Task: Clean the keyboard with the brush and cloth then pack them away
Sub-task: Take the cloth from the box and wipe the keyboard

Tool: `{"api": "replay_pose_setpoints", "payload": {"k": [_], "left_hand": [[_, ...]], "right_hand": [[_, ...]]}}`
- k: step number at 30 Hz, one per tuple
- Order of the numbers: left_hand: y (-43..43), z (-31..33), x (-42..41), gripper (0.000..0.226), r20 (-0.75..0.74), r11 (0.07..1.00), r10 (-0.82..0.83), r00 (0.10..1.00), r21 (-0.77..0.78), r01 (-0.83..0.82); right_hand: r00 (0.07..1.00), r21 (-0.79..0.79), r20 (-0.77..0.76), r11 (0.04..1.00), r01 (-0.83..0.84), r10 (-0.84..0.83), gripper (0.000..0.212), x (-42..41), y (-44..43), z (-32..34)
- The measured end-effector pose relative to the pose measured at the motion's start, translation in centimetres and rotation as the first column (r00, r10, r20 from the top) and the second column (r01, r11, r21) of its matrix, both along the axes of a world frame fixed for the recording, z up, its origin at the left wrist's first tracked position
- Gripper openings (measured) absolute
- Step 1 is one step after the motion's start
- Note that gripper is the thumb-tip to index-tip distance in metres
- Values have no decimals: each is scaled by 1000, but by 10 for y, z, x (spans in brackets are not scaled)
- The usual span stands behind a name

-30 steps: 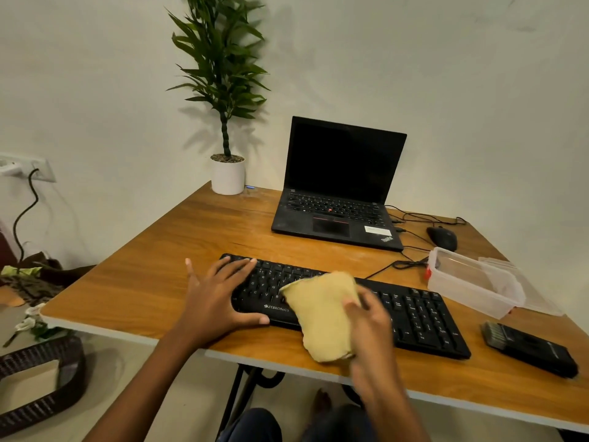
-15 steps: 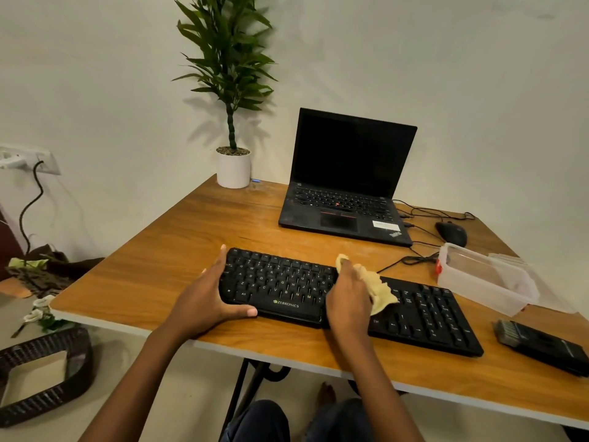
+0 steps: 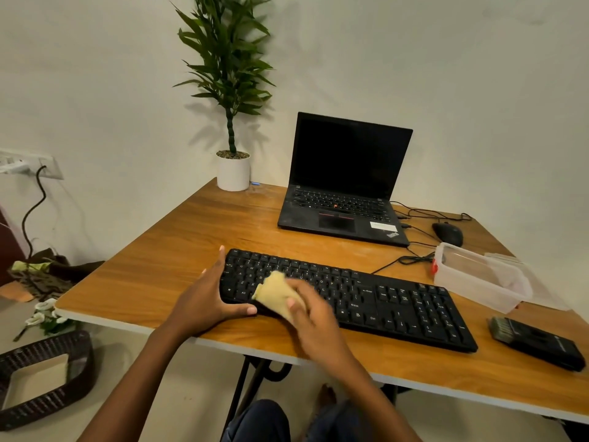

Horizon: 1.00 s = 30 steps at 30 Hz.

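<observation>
A black keyboard lies along the front of the wooden table. My left hand clasps its left end, thumb under the front edge. My right hand holds a bunched yellow cloth pressed on the keys at the keyboard's left part. The hand is slightly blurred. A black brush lies flat on the table at the right, beyond the keyboard's right end. A clear plastic box stands open behind the brush, its lid lying beside it.
An open black laptop sits at the back with a mouse and cables to its right. A potted plant stands at the back left corner. On the floor to the left is a dark woven basket.
My right hand brought the cloth down from above the front edge onto the keys, then swept it from the keyboard's middle to its left part. My left hand stayed on the left end.
</observation>
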<state>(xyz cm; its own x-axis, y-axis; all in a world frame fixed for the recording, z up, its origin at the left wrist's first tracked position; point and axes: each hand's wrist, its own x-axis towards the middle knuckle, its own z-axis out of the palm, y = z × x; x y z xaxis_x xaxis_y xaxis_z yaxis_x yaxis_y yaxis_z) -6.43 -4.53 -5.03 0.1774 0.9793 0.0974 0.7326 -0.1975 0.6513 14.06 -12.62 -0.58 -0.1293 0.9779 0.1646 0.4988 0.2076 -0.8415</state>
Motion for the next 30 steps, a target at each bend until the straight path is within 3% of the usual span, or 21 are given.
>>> {"api": "replay_pose_setpoints", "payload": {"k": [1,2,4,6,8,10,12,15,19,22,25,27,30], "left_hand": [[0,1,0,146,-2,1000,5,1000,-7,-5],[0,1,0,145,0,1000,7,1000,-13,-7],[1,2,1,144,6,1000,-2,1000,-18,2],[2,3,1,145,-2,1000,-11,1000,-24,11],[1,2,1,144,-8,999,-17,1000,-31,16],[-1,2,2,142,-13,999,-20,1000,-33,20],[-1,2,2,141,-19,999,-12,1000,-31,11],[0,2,1,142,-13,1000,2,1000,-26,-2],[-2,4,5,138,-10,1000,-7,1000,1,7],[-4,3,6,141,5,1000,-14,1000,6,14],[-5,3,4,140,20,999,-25,999,22,25],[-6,5,3,139,13,999,-37,999,39,37],[-6,6,1,141,38,997,-72,997,36,70]], "right_hand": [[971,-43,-190,989,141,-146,31,6,6,9],[877,-108,-384,958,267,-288,29,15,12,19],[625,-172,-617,857,485,-478,27,40,25,38],[557,-59,-579,712,699,-595,34,65,37,48],[619,152,-365,611,777,-696,39,80,49,42],[688,247,-93,653,716,-720,41,79,62,24],[727,198,153,741,642,-670,41,67,74,3],[740,184,366,823,537,-564,40,36,87,-21],[817,217,433,924,316,-381,44,-5,82,-26],[887,127,451,991,47,-100,41,-25,59,-19],[890,51,435,983,-177,138,39,-38,35,-15],[900,6,361,964,-264,244,37,-38,24,-15],[953,-78,97,957,-280,287,31,-27,12,0]]}}
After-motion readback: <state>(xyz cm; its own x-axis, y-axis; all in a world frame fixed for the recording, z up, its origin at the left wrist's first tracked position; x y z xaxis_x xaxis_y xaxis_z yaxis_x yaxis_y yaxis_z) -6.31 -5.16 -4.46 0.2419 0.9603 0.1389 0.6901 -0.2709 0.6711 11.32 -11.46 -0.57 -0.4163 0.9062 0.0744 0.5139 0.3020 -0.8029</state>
